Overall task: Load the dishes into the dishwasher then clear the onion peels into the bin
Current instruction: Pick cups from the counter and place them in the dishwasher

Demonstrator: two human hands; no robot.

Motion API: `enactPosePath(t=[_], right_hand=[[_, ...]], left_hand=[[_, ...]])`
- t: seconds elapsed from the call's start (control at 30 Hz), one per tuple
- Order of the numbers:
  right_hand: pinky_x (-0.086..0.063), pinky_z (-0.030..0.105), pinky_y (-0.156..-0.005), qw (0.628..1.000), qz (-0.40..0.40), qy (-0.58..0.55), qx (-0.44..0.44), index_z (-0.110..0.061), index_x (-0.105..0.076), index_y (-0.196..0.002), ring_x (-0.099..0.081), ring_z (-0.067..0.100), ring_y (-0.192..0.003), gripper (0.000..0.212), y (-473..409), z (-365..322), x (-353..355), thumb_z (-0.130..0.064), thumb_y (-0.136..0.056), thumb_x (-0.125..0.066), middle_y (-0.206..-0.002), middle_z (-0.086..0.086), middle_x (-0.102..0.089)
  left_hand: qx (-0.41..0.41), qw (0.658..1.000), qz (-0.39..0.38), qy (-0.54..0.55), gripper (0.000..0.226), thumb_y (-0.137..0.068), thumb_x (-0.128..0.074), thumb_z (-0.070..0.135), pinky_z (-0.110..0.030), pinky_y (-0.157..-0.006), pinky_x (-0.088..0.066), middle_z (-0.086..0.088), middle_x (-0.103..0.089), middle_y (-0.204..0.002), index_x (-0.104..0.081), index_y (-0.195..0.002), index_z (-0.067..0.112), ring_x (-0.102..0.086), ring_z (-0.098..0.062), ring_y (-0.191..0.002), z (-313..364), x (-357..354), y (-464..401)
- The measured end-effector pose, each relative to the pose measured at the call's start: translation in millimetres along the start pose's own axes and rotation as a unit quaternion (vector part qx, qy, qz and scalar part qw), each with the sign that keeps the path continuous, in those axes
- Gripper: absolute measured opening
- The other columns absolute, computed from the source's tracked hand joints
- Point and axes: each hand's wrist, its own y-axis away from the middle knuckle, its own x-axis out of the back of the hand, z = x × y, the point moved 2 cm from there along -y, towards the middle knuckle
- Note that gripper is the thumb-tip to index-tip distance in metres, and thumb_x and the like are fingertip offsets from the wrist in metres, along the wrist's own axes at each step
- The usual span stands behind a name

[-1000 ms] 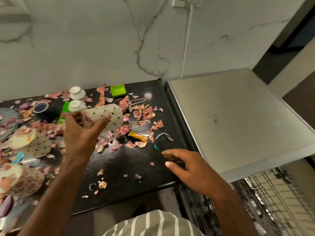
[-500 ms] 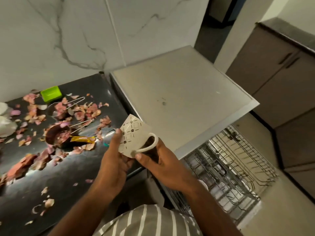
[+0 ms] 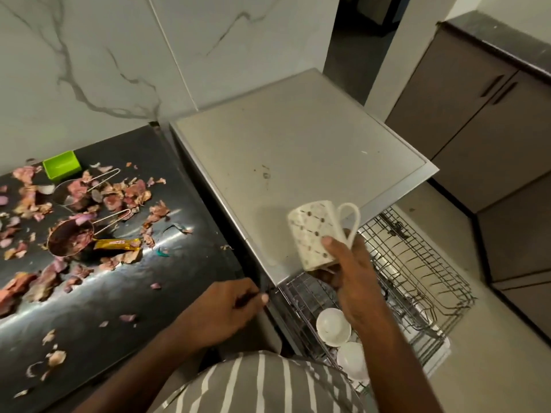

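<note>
My right hand (image 3: 348,272) grips a white patterned mug (image 3: 317,234) upside down, its handle to the right, over the front edge of the steel dishwasher top (image 3: 292,162). Below it the pulled-out wire rack (image 3: 417,281) holds two white bowls (image 3: 333,324) near its front left. My left hand (image 3: 226,311) hangs at the black counter's edge (image 3: 119,293) with curled fingers, holding nothing. Onion peels (image 3: 125,192) lie scattered over the counter's left part.
Two copper measuring cups (image 3: 67,239) with wire handles, a yellow wrapper (image 3: 117,243) and a small green tub (image 3: 61,164) sit among the peels. Grey cabinets (image 3: 483,120) stand at the right, beyond a strip of floor. A marble wall backs the counter.
The mug passed from my left hand to my right and moved right over the dishwasher, now turned upside down. My left hand dropped to the counter edge. My view swung right.
</note>
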Motion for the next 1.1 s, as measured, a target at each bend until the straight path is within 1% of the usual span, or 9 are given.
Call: enactPosePath(t=[0.07, 0.13, 0.23, 0.43, 0.57, 0.73, 0.83, 1.0, 1.1], right_hand=[[-0.063, 0.035, -0.076, 0.999, 0.009, 0.032, 0.027, -0.025, -0.059, -0.129, -0.076, 0.025, -0.103, 0.052, 0.3, -10.3, 31.4, -0.026, -0.079, -0.073, -0.12, 0.003, -0.075], [-0.062, 0.035, -0.078, 0.994, -0.01, 0.101, 0.049, -0.041, -0.066, -0.122, -0.074, 0.025, -0.108, 0.043, 3.1, -24.1, 64.3, -0.028, -0.081, -0.072, -0.121, -0.002, -0.075], [-0.063, 0.039, -0.08, 0.965, -0.114, 0.237, 0.008, -0.05, -0.066, -0.119, -0.073, 0.028, -0.108, 0.053, 5.5, -46.6, 107.2, -0.056, -0.071, -0.086, -0.119, 0.001, -0.075], [-0.059, 0.029, -0.076, 0.79, -0.175, 0.576, -0.12, -0.031, -0.052, -0.125, -0.068, 0.013, -0.094, 0.062, -49.5, -4.0, 139.6, -0.04, -0.077, -0.09, -0.113, -0.005, -0.066], [-0.055, 0.046, -0.097, 0.714, -0.159, 0.674, -0.103, -0.021, -0.044, -0.138, -0.061, 0.025, -0.113, 0.091, -100.4, 72.5, 134.6, -0.052, -0.066, -0.089, -0.129, 0.003, -0.06], [-0.043, 0.048, -0.111, 0.544, -0.199, 0.815, -0.019, -0.015, -0.022, -0.158, -0.042, 0.041, -0.139, 0.104, -136.1, 145.7, 112.7, -0.061, -0.079, -0.071, -0.155, 0.016, -0.04], [-0.035, 0.046, -0.117, 0.529, -0.219, 0.819, -0.028, -0.019, -0.021, -0.16, -0.035, 0.039, -0.145, 0.098, -151.8, 167.0, 104.6, -0.05, -0.084, -0.076, -0.16, 0.012, -0.035], [-0.036, 0.044, -0.117, 0.511, -0.251, 0.822, -0.018, -0.021, -0.018, -0.161, -0.034, 0.037, -0.146, 0.094, -162.4, 185.6, 110.4, -0.049, -0.089, -0.072, -0.164, 0.01, -0.03], [-0.041, 0.043, -0.113, 0.509, -0.245, 0.825, 0.003, -0.02, -0.022, -0.159, -0.039, 0.036, -0.143, 0.092, -161.2, 183.6, 103.5, -0.047, -0.088, -0.074, -0.159, 0.01, -0.035]], left_hand=[[0.004, 0.987, -0.077, -0.141, 0.027, -0.101, -0.055, 0.058, -0.019, -0.086, -0.051, 0.023, -0.066, -0.106, -0.067, -0.111, 0.037, -0.062, 0.006, -0.094, -11.4, -2.5, 1.6], [0.045, 0.974, -0.132, -0.178, 0.025, -0.101, -0.057, 0.056, -0.013, -0.086, -0.044, 0.027, -0.059, -0.111, -0.063, -0.12, 0.041, -0.056, 0.009, -0.097, -17.5, -5.4, 2.7], [0.075, 0.965, -0.164, -0.192, 0.041, -0.1, -0.054, 0.059, -0.024, -0.098, -0.048, 0.018, -0.062, -0.128, -0.059, -0.134, 0.037, -0.059, 0.002, -0.11, -25.3, -10.6, 0.1], [0.109, 0.965, -0.142, -0.194, 0.051, -0.097, -0.052, 0.067, -0.029, -0.103, -0.047, 0.016, -0.06, -0.134, -0.054, -0.139, 0.038, -0.058, -0.002, -0.116, -23.2, -13.5, -6.8], [0.142, 0.968, -0.116, -0.17, 0.062, -0.086, -0.046, 0.08, -0.033, -0.102, -0.05, 0.019, -0.061, -0.128, -0.056, -0.135, 0.042, -0.06, -0.001, -0.112, -26.7, -10.9, -4.2], [0.197, 0.961, -0.072, -0.178, 0.063, -0.086, -0.04, 0.084, -0.035, -0.098, -0.052, 0.018, -0.061, -0.125, -0.054, -0.132, 0.043, -0.061, -0.003, -0.109, -36.6, -8.3, 14.1], [0.23, 0.96, -0.036, -0.155, 0.065, -0.086, -0.04, 0.086, -0.033, -0.096, -0.052, 0.018, -0.062, -0.123, -0.054, -0.132, 0.043, -0.061, -0.002, -0.107, -42.9, -9.1, 33.9], [0.277, 0.956, 0.012, -0.098, 0.103, -0.066, -0.023, 0.105, -0.033, -0.103, -0.05, 0.016, -0.062, -0.134, -0.054, -0.138, 0.039, -0.059, -0.004, -0.119, -42.8, -19.3, 65.5], [0.312, 0.946, 0.03, -0.081, 0.09, -0.076, -0.031, 0.098, -0.033, -0.105, -0.049, 0.015, -0.061, -0.138, -0.054, -0.139, 0.039, -0.059, -0.005, -0.122, -42.2, -26.1, 75.3]])
